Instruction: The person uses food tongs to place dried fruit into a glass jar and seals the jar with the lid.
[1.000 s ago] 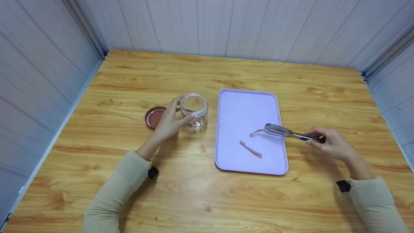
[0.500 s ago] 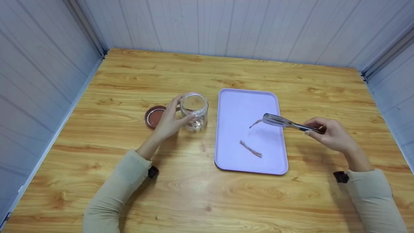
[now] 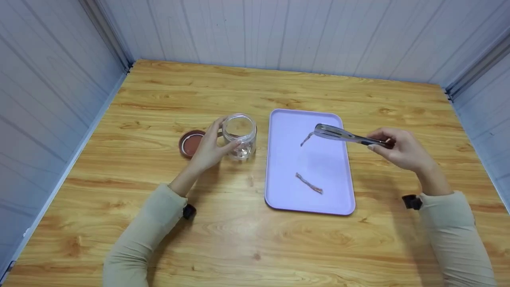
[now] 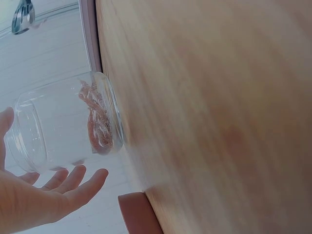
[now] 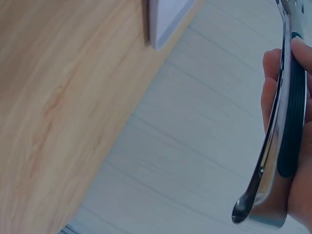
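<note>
Step in hand: by my judgement, the transfer of one thin, brown, dried-looking strip point(image 3: 306, 138) from the pale purple rectangular tray point(image 3: 287, 159) into the clear, round, see-through jar point(image 3: 242, 140).
Next move: seems to call for a swing toward the left of the frame, over the jar's mouth, before the shiny steel tongs point(image 3: 338, 133) let go.
Nearest piece: a second brown strip point(image 3: 309, 183), lying slantwise on the tray's lower half, well apart from the tongs.
Right hand point(image 3: 402, 149): at the right of the frame, thumb and fingers curled round the tongs' handle, the two arms squeezed close together.
Raised strip: caught at the tongs' tip, well beyond the fingers, its free end drooping to the lower left above the tray, not touching it.
Left hand point(image 3: 209, 153): left of centre, thumb and fingers spread to the jar's width, holding it upright on the wood-grain table point(image 3: 223, 247).
Jar: uncapped, apart from the tray's left edge, with crumpled brown strips point(image 4: 99, 119) at its bottom.
Lid: a round reddish-brown lid point(image 3: 191, 144), hollow side up, partly hidden behind the left hand.
Far end: a pale panelled wall point(image 3: 263, 32) across the top.
</note>
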